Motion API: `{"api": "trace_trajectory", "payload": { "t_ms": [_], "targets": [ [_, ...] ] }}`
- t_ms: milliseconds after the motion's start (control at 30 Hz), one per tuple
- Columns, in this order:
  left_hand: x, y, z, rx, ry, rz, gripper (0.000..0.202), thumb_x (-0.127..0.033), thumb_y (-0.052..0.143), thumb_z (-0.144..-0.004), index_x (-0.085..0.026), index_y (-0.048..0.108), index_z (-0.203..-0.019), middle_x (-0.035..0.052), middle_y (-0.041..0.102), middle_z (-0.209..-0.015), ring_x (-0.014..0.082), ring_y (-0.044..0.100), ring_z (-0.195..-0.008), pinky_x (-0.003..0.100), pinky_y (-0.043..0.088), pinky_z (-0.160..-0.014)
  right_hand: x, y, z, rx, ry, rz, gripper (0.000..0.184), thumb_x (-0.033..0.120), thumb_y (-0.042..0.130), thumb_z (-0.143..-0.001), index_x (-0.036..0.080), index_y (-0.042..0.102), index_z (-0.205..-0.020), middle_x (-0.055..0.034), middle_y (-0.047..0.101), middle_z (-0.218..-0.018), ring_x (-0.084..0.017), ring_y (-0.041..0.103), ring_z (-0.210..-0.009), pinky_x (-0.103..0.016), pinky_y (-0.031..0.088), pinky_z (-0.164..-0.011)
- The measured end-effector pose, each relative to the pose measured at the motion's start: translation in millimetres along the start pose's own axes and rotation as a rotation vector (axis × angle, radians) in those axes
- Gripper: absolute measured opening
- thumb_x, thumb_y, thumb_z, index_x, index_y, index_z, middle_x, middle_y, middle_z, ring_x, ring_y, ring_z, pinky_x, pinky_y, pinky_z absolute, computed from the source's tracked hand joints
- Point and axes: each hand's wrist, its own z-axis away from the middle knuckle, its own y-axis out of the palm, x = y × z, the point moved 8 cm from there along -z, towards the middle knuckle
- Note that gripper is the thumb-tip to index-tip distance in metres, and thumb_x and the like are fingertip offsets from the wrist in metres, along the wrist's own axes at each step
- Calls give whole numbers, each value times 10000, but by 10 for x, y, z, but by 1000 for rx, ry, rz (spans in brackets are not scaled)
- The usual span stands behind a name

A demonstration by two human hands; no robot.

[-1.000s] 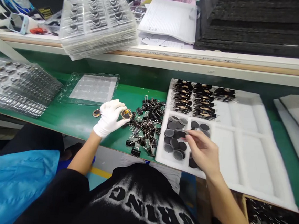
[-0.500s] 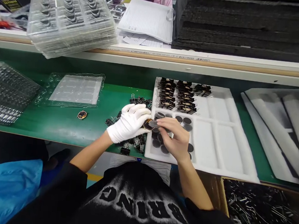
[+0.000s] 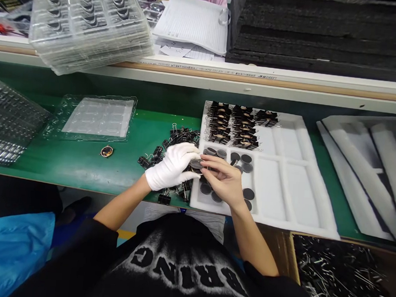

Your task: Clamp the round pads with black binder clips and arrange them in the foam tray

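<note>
Pinching a flat, round grey disc between both hands above a green desk.
From left: a clear moulded plastic tray lies flat, with a small oval gold-rimmed piece near it. Glossy black binder clips form a loose heap. The left hand, in a white knit glove, and the bare right hand close their fingers on the matte disc, which sits over the near-left edge of a white foam tray.

left hand: gloved, fingers pinched | right hand: bare, fingertips meeting left
</note>
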Motion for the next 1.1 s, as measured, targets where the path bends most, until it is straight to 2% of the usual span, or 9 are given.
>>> {"api": "trace_trajectory", "payload": {
  "t_ms": [133,200,300,433,567,700,833,1000,1100],
  "targets": [
    [67,63,70,32,-211,421,651,-519,689,-964,-197,498,-1497,184,648,-1402,300,681,-1219,485,568,-1038,-6,-37,11,-85,9,-101,203,182,773,-900,297,835,-1056,-58,809,-1167,-232,782,-1113,-358,722,-848],
    [94,112,106,40,-351,672,654,-528,609,-1012,-187,446,-1546,161,714,-1271,234,741,-1030,411,614,-934,38,-41,10,-98,-32,-76,216,161,760,-907,295,829,-1062,-65,798,-1185,-236,777,-1132,-355,719,-851],
    [116,134,117,-18,-504,862,541,-531,493,-1067,-152,540,-1450,105,762,-1030,172,745,-833,354,628,-867,122,-13,19,-82,-138,20,280,107,729,-913,296,816,-1099,-83,778,-1231,-255,765,-1164,-367,712,-837],
    [69,146,74,-50,-536,937,490,-517,598,-1024,-172,609,-1372,142,730,-1285,177,756,-923,328,642,-868,165,7,56,-81,-231,127,351,62,711,-896,290,797,-1148,-104,769,-1269,-282,755,-1176,-389,699,-792],
    [46,148,81,-63,-544,965,464,-465,610,-1026,-167,614,-1381,156,712,-1350,207,752,-1063,312,639,-891,130,33,97,-59,-209,87,334,89,689,-916,285,787,-1169,-111,743,-1328,-294,727,-1238,-412,699,-845],
    [44,126,107,-65,-552,938,442,-431,601,-1030,-155,629,-1374,133,758,-1251,177,761,-959,296,637,-868,51,39,126,-105,-107,-18,265,160,719,-933,279,768,-1165,-111,710,-1357,-271,715,-1265,-393,697,-925],
    [44,101,123,-88,-547,916,430,-419,608,-1019,-159,645,-1361,112,783,-1173,161,757,-865,296,645,-831,-38,93,124,-103,-2,-136,306,252,747,-934,267,695,-1235,-128,680,-1366,-270,703,-1294,-386,681,-981],
    [75,87,127,-133,-546,834,416,-451,556,-1041,-169,662,-1329,99,788,-1131,153,750,-758,310,651,-765,-51,97,139,-166,17,-66,228,321,763,-925,250,643,-1106,-139,661,-1338,-265,730,-1231,-396,689,-954],
    [112,114,138,-150,-586,825,426,-466,533,-1053,-161,668,-1317,81,791,-1027,152,744,-721,298,641,-727,12,87,160,-214,-55,60,111,297,728,-953,245,661,-1025,-146,649,-1353,-285,741,-1212,-440,698,-950]
  ]
}}
